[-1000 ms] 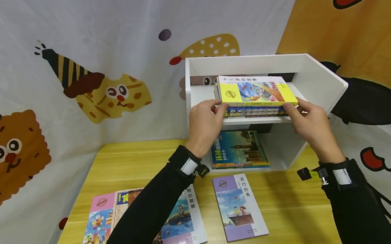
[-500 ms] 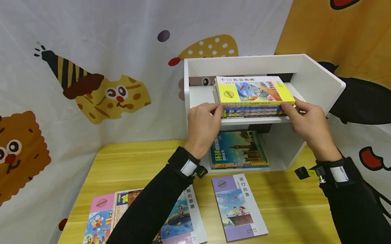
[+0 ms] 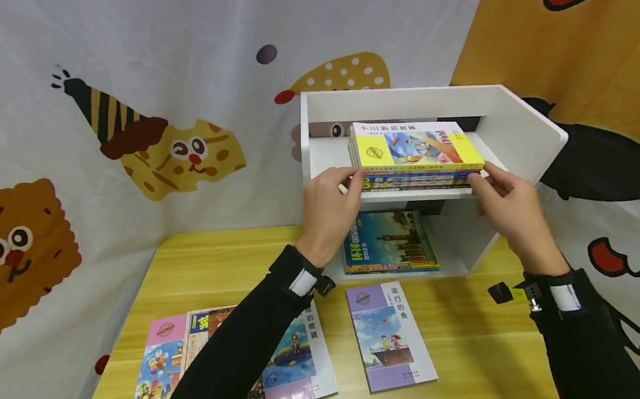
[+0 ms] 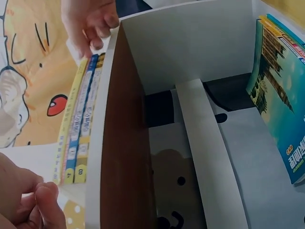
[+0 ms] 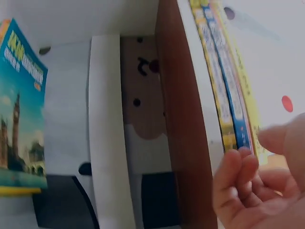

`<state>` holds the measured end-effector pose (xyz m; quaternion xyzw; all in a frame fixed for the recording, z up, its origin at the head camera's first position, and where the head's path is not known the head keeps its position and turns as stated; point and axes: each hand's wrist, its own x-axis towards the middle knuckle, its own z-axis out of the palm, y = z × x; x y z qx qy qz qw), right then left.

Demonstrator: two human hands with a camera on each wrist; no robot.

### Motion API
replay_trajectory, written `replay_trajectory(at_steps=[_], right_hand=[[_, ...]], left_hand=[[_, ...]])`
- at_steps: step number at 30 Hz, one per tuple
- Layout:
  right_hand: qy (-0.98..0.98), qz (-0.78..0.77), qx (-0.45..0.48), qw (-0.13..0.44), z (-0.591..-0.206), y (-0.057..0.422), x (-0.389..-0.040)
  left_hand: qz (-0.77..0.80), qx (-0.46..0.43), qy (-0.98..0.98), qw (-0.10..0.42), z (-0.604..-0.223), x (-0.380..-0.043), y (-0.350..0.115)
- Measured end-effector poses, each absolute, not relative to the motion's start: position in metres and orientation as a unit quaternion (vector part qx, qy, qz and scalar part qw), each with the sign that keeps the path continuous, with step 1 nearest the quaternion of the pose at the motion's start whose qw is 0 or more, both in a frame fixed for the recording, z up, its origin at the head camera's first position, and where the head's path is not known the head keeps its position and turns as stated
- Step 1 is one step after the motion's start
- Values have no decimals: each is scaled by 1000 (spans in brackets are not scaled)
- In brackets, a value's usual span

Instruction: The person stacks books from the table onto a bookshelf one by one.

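Note:
On the upper shelf of a white desktop bookshelf [image 3: 529, 132], a yellow-and-white paperback [image 3: 375, 162] lies on top of a flat stack of books [image 3: 412, 181]. Blue and yellow spines face the front. My left hand [image 3: 330, 211] is at the stack's front left corner, thumb and forefinger bent close together against the edge. At the opposite end, my right hand [image 3: 511, 212] has its thumb at the front corner and its fingers curled around the side. The right wrist view shows those curled fingers [image 5: 231, 174] against the ends of the spines.
Below, teal-covered books [image 3: 394, 240] lie in the lower compartment. A purple-and-white book [image 3: 390, 341] is on the wooden table [image 3: 464, 340]. Left of it, a whale-cover book [image 3: 297, 371] and a pink book [image 3: 157, 379] lie partly under my left sleeve. A printed curtain [image 3: 192, 44] hangs behind.
My right thumb has slid down from the yellow book's front edge to the books beneath it. The yellow book sits slightly lower on the stack. The left hand stays at its corner.

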<state>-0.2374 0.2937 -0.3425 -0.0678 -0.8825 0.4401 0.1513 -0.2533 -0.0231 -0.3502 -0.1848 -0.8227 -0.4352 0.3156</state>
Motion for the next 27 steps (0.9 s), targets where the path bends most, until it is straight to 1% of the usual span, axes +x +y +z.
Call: replay_trajectory(at_steps=[3, 5, 7, 9, 12, 15, 17, 19, 25, 27], right_hand=[[-839, 492, -82, 218, -356, 286, -218], [-823, 505, -71, 251, -369, 280, -206], [-830, 494, -38, 256, -385, 273, -197], [-861, 456, -3, 224, -402, 267, -191], [-909, 390, 43, 139, -428, 261, -189], [-940, 333, 54, 44, -455, 255, -190], [-953, 299, 49, -1, -473, 251, -190], [-962, 271, 38, -24, -492, 244, -188], [-971, 233, 8, -50, -540, 226, -179], [-972, 230, -4, -56, -549, 220, -176]], left_hand=[[-426, -201, -820, 324, -353, -246, -29], [-419, -217, -820, 324, -357, -240, -34], [-414, -233, -819, 320, -363, -234, -39], [-414, -247, -819, 311, -371, -228, -45], [-420, -258, -818, 296, -385, -220, -52], [-434, -257, -819, 275, -403, -215, -56], [-444, -252, -821, 257, -417, -214, -59], [-454, -240, -828, 225, -435, -212, -61], [-453, -181, -871, 57, -492, -209, -71], [-439, -168, -883, 21, -509, -209, -76]])
